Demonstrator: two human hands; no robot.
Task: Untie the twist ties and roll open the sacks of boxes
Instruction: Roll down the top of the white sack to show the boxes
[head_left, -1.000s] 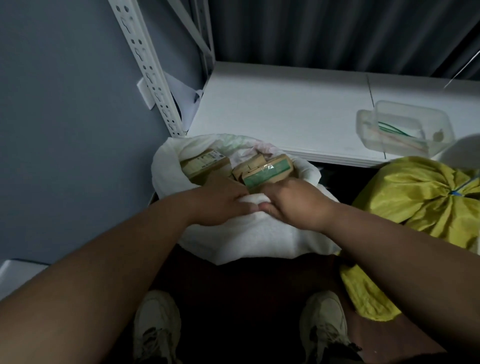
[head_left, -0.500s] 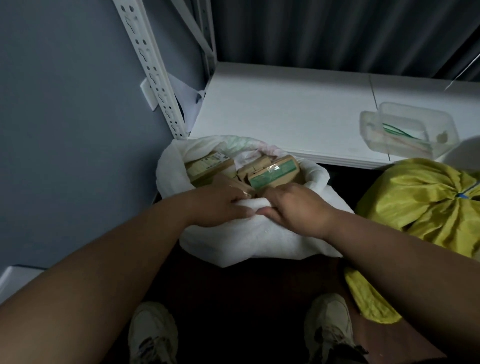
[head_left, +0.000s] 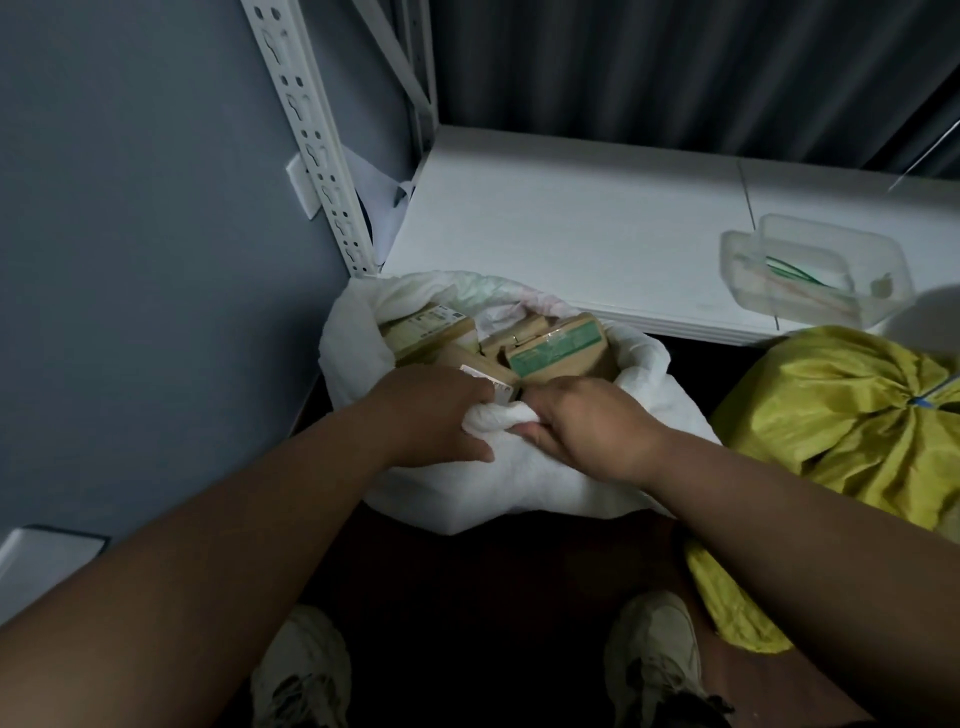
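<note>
White sack (head_left: 545, 483) is open; your left hand (head_left: 436, 410) and right hand (head_left: 587, 421) both grip its rolled rim. Yellow sack (head_left: 841, 426) remains tied.

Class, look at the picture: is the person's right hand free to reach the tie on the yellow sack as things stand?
Probably not at once. The right hand grips the white sack's rolled rim together with the left hand. Once it lets go, nothing blocks the way to the blue tie on the yellow sack.
</note>
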